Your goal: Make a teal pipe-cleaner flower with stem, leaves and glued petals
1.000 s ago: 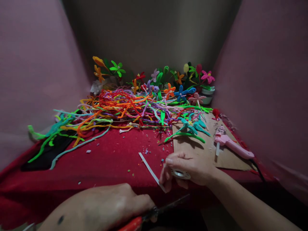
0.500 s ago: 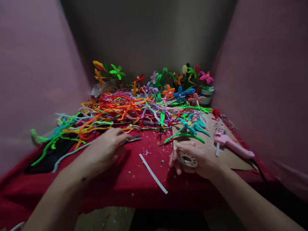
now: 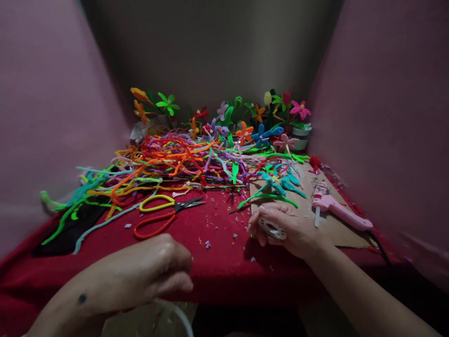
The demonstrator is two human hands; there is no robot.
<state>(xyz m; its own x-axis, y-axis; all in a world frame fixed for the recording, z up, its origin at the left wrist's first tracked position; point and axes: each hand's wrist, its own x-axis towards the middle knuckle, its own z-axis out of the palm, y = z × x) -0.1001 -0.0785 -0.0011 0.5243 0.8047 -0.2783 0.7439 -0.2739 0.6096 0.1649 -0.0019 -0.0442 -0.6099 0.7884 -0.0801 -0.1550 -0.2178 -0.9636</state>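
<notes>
Left of frame: loose pipe cleaners [image 3: 105,187] spread from the middle left across the red worktop [image 3: 217,262] toward the centre, partly over a black mat [image 3: 70,224].

Lower left: the left hand [image 3: 154,271] sits at the near worktop edge with fingers curled together; whether it grips anything cannot be determined. One second ago it held the scissors below the edge; half a second ago it was setting them down further in.

Centre left: the scissors [image 3: 164,213] now lie free on the worktop, blades almost closed and pointing right, well apart from both hands. The white strip that lay at centre is no longer visible. Judgement: the cutting step appears finished.

Centre right: the right hand [image 3: 284,224] is clamped around a small silver-white spool [image 3: 271,228], resting at the near edge of the cardboard sheet [image 3: 329,229].

Right: a pink glue gun [image 3: 336,208] lies on the cardboard, untouched. Upper centre: finished pipe-cleaner flowers [image 3: 245,126] stand along the back.
</notes>
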